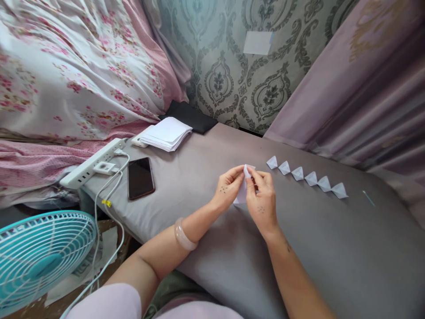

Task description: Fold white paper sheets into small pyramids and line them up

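grey cloth (199,164) spreads beneath the fingers (258,177). left hand (228,188) and right hand (262,195) both pinch one sheet of paper (241,195), fingers clamped at its bent top; it seems only part-shaped. just right of the fingers, six folded papers (311,178) lie in a row, apparently done. farther off to their left, a paper stack (168,133) looks flat and unfolded.

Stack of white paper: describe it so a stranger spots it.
On the grey cloth-covered surface, look to its far left edge, beside the floral fabric. The stack of white paper lies there, just in front of a flat black item. It is a thick pile, unlike the six small folded paper pieces in a row at right.
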### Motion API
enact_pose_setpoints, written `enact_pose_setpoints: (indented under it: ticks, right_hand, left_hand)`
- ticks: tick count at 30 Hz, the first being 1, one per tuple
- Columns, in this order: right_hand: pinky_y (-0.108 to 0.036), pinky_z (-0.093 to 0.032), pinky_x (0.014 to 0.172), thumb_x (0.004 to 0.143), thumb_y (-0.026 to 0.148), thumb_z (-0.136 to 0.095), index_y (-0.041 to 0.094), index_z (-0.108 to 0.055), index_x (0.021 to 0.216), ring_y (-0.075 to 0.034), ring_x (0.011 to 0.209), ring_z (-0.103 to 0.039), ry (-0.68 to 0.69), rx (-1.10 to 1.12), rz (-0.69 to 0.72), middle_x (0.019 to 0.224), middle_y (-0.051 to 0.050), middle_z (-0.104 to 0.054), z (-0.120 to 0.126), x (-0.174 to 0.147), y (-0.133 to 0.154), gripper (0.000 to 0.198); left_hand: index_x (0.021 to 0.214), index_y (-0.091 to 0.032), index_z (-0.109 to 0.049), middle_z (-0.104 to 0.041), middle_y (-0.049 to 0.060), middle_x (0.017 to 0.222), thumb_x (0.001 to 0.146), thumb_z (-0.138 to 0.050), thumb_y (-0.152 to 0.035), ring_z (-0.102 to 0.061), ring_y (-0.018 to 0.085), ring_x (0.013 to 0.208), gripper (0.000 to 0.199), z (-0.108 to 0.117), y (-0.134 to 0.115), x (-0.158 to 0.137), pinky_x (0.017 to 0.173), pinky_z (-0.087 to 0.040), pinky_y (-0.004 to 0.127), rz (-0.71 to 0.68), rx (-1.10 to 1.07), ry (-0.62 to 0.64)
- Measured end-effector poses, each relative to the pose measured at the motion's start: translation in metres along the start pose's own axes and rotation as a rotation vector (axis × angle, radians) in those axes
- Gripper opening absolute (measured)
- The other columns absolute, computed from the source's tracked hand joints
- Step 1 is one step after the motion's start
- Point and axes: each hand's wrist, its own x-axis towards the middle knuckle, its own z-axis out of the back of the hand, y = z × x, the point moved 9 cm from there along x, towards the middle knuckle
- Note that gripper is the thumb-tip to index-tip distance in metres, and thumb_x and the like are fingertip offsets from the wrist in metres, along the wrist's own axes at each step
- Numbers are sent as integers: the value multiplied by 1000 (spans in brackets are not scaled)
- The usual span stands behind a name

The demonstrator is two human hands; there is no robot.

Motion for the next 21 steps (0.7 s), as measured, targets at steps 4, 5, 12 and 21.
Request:
enact_pose_setpoints:
  ticks: [4,5,12,21]
  right_hand:
    - [-34,-53,79,94,29,-48,18,-66,116,-18,94,-57,-68,-53,-4,105,-11,-55,6,-1,0,31]
    - [-34,-53,79,94,29,-48,18,-67,114,-18,94,-57,-83,-75,-5,105,-11,-56,8,-1,0,30]
    - [-34,-50,76,91,33,-53,19,-69,98,-19,82,-60,-160,-196,-3,90,-8,-67,20,2,5,23]
    - [-31,-49,73,91,33,-53,19,-71,92,-17,73,-59,-176,-219,-16,82,-6,-69,25,2,7,22]
  left_hand:
    - [106,-18,-70,-72,8,104,82,-65,-31,-66,19,98,27,-4,-1,-1,96,-46,35,-11,-1,19]
    - [105,-18,-70,-72,8,104,82,-65,-31,-66,19,98,27,-5,-1,-1,96,-47,35,-13,5,22]
    - [104,-18,-71,-73,8,101,82,-65,-32,-66,20,97,27,-9,-1,-5,94,-48,36,-25,77,38]
    - [105,-17,-71,-73,8,102,84,-62,-31,-66,19,95,27,-10,-5,-8,92,-49,35,-42,169,51]
